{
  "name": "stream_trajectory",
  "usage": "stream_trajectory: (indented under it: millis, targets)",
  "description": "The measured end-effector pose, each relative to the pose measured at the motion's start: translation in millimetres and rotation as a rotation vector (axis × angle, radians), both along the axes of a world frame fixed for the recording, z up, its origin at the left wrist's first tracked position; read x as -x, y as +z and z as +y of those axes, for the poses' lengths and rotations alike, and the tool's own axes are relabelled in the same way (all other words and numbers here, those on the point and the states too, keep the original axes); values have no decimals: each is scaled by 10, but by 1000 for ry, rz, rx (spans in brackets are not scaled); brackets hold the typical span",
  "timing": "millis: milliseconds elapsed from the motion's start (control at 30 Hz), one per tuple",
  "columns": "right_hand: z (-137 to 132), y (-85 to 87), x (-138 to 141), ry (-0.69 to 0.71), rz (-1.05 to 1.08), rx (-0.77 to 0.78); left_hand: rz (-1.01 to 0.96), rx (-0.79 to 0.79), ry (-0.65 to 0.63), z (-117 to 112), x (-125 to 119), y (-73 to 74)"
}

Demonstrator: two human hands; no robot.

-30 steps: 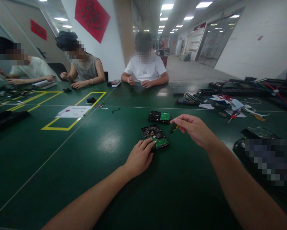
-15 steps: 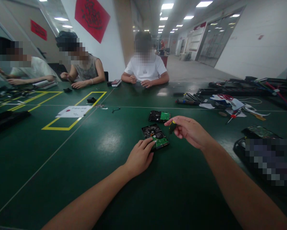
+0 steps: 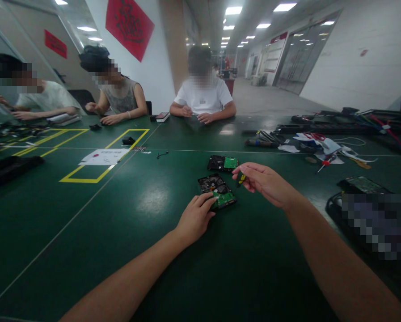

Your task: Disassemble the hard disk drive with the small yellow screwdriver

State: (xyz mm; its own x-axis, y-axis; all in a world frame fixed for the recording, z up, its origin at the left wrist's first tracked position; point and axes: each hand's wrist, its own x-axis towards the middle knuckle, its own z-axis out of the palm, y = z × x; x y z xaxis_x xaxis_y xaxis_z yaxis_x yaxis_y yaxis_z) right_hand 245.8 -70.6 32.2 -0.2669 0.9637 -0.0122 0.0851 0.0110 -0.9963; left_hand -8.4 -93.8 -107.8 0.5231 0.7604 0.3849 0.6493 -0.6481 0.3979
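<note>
A hard drive point(image 3: 212, 182) with a dark metal body and a green circuit board on its near side lies on the green table, circuit side up. My left hand point(image 3: 196, 217) grips its near left edge, fingers over the board and thumb low at the side. Just right of this drive, my right hand point(image 3: 262, 181) pinches a short yellow-and-black screwdriver point(image 3: 241, 180); its tip is too dark to make out. Behind lies a second hard drive point(image 3: 217, 163), black with a bright green board, close to my right fingertips.
At right are a dark device point(image 3: 371, 214), partly blurred, a red-handled screwdriver point(image 3: 326, 163), gloves point(image 3: 331, 145), and a dark tool with a cable point(image 3: 260, 143). A paper sheet point(image 3: 103, 156) lies on yellow tape at left. Several people sit across the table point(image 3: 136, 250).
My right hand has turned the screwdriver in its fingers, and the index finger has curled in. The left hand and both drives stay in place.
</note>
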Motion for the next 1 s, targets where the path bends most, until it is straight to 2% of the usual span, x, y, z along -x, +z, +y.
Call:
stream_trajectory:
  millis: [167,500,767,1000]
  targets:
    - [18,-45,19,-39,55,14,-8,-6,14,54,-15,-22]
    - [99,-123,-13,-45,254,103,2,-17,31,43,-49,34]
    - [121,-110,-16,-104,51,-29,-5,8,17,62,-47,-14]
    - [72,-84,18,-106,94,-6,-18,2,29,63,-60,-25]
